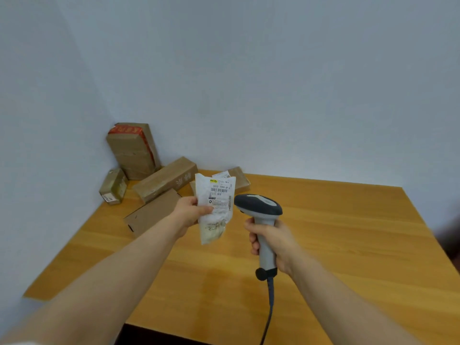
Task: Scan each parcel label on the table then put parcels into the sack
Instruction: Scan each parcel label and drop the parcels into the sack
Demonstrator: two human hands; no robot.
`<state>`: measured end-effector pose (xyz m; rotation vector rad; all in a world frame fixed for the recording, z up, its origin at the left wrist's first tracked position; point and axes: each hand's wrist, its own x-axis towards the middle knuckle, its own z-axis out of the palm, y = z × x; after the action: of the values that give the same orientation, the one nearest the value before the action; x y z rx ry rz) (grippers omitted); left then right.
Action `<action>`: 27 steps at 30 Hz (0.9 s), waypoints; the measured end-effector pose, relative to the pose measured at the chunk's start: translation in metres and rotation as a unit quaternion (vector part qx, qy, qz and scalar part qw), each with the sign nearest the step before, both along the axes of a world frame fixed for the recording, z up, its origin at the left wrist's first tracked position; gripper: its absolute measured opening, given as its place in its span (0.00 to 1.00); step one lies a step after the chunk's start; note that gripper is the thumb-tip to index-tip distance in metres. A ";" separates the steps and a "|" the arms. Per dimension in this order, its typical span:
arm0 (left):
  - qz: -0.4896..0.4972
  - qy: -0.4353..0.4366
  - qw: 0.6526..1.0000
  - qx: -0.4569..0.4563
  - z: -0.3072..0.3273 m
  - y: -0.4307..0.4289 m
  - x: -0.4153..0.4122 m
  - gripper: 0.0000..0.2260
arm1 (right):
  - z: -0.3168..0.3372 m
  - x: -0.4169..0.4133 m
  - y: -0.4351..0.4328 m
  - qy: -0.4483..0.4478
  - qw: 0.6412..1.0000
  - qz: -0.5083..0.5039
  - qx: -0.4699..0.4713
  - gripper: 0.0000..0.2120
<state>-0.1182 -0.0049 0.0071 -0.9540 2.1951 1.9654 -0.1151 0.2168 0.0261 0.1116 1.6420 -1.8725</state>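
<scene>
At the centre of the frame, above the table (348,232), the left hand (190,212) pinches the white bag parcel (214,227) by its side, while the right hand (271,242) has its fingers wrapped round the scanner (258,207) grip, and the scanner's nose, apparently just beside the label (220,192), should turn squarely onto it, bag held flat.
</scene>
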 end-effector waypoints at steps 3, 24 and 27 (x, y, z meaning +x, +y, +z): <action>0.003 0.003 1.000 0.000 -0.002 -0.005 -0.004 0.13 | 0.008 0.002 -0.005 0.001 1.000 0.004 0.007 0.05; -0.017 0.006 1.000 0.005 -0.009 -0.018 -0.017 0.11 | 0.027 0.004 -0.018 0.004 0.999 -0.026 0.019 0.07; -0.023 0.006 1.000 0.008 -0.011 -0.019 -0.020 0.12 | 0.025 0.002 -0.018 0.001 0.999 -0.029 0.019 0.08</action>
<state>-0.1378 -0.0234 -0.0037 -0.8824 2.1847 1.9705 -0.1128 0.1992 0.0514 0.1769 1.6927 -1.8854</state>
